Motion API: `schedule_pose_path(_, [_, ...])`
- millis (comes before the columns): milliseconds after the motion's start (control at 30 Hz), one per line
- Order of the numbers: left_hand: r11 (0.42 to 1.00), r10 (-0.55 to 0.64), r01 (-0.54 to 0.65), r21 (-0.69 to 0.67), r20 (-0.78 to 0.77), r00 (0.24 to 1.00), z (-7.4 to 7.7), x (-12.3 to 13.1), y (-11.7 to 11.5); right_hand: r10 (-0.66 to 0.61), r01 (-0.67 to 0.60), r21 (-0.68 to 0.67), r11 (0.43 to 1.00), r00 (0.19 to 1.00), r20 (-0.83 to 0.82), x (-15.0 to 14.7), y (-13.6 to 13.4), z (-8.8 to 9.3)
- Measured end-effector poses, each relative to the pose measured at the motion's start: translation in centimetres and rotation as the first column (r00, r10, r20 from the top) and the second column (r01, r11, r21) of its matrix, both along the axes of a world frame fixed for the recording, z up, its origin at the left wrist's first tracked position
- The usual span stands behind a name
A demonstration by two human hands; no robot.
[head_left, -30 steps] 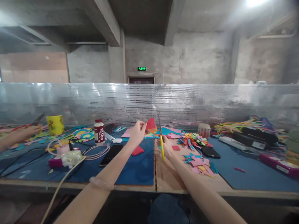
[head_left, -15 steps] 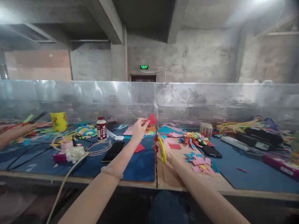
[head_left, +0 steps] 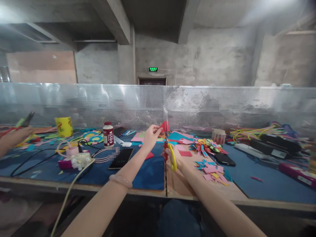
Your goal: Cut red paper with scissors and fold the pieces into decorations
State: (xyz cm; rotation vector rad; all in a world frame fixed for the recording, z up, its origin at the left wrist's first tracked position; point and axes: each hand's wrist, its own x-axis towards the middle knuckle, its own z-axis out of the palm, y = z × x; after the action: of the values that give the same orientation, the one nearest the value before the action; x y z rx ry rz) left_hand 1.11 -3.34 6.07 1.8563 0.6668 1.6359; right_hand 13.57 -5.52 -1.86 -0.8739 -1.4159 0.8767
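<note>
Pinching red paper (head_left: 164, 126) above the bench (head_left: 148, 180) between the fingertips of my left hand (head_left: 151, 134), right hand (head_left: 177, 158) wrapped around scissors (head_left: 169, 146), I judge the sheet light, flimsy, best gripped at an edge.

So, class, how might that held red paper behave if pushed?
The red paper rises from the left hand without drooping, so it's probably somewhat stiff. It looks thin, so would likely feel light and bend if pushed.

A workshop: concrete wall (head_left: 222, 56) and exit sign (head_left: 153, 69) behind the metal screen (head_left: 138, 102), long cluttered worktable (head_left: 150, 177) before it.
</note>
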Motion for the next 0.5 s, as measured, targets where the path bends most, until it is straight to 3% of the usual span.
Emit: schedule_pose_path(500, [1.000,-0.002,0.002,-0.001,-0.012,1.000,-0.10,-0.03,0.23,0.018,-0.018,0.017,1.000,0.999,-0.033,0.07,0.38,-0.54])
